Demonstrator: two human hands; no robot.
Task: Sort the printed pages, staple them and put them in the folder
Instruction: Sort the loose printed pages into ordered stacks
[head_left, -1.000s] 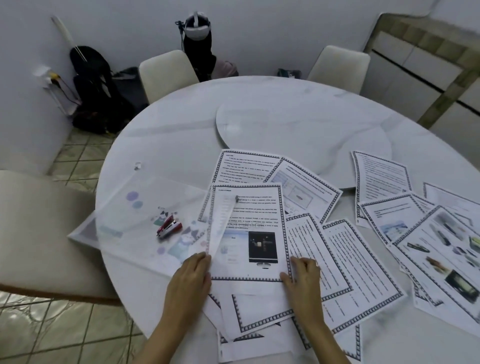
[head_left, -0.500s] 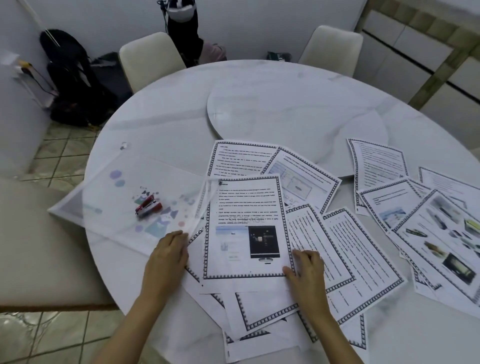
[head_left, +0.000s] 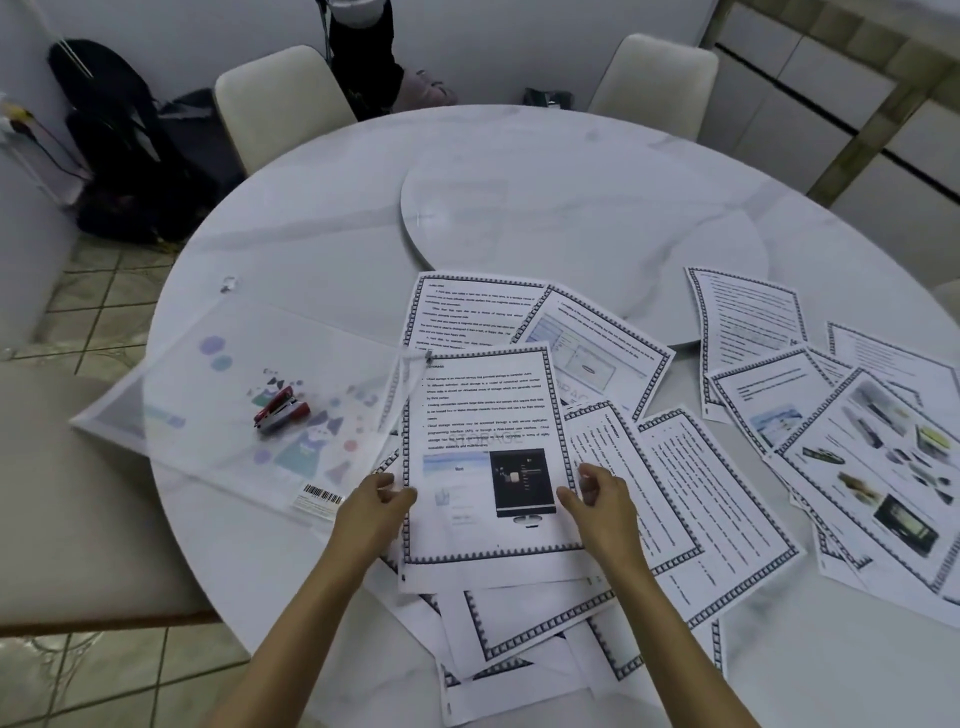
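Left of centre, the translucent folder (head_left: 234, 374) with pastel prints lies flat, with the red stapler (head_left: 282, 412) on it. In the lower middle, the left hand (head_left: 371, 512) pinches the left edge of the bordered top page (head_left: 483, 415), which has text above a dark screen picture. The right hand (head_left: 602, 501) pinches its right edge. Half a second earlier both hands lay flat.

L hand (head_left: 371, 512), R hand (head_left: 602, 506): both bare.

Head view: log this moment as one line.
stage: sorting | left hand: grips top page left edge | right hand: grips its right edge | stapler: on folder, untouched
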